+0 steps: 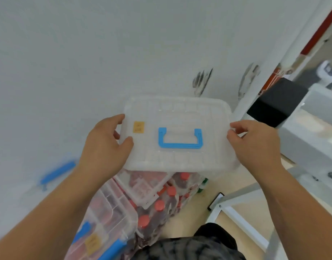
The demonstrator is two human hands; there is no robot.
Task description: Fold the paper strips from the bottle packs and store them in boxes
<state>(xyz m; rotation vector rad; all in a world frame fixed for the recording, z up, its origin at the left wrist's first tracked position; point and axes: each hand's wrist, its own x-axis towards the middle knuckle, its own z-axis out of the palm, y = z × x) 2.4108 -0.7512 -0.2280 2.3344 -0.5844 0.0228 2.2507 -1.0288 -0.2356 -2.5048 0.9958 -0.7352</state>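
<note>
Your left thumb lies on top of the translucent lid (180, 113) and the fingers curl round its edge at 9 o'clock, so your left hand (107, 145) grips that side. Your right hand (255, 145) pinches the opposite edge at 3 o'clock, thumb and fingertips closed on the rim.

You hold the lid between both hands at the middle of the view, roughly level. A blue handle (180, 140) sits at its centre and a small yellow sticker (138, 127) lies near your left thumb. You cannot tell whether a box body hangs under it.

Beyond the lid, from 9 to 1 o'clock, spreads the white table (86, 53), with a blurred blue handle (57, 172) on it at 8 o'clock.

Below the lid, at 6 o'clock, a bottle pack (159, 205) with red caps stands on the floor. Just beside it at 7 o'clock is a clear box (112, 209) with red contents too blurred to make out.

At 2 o'clock a black block (276, 102) sits on a pale metal frame (236, 211).
</note>
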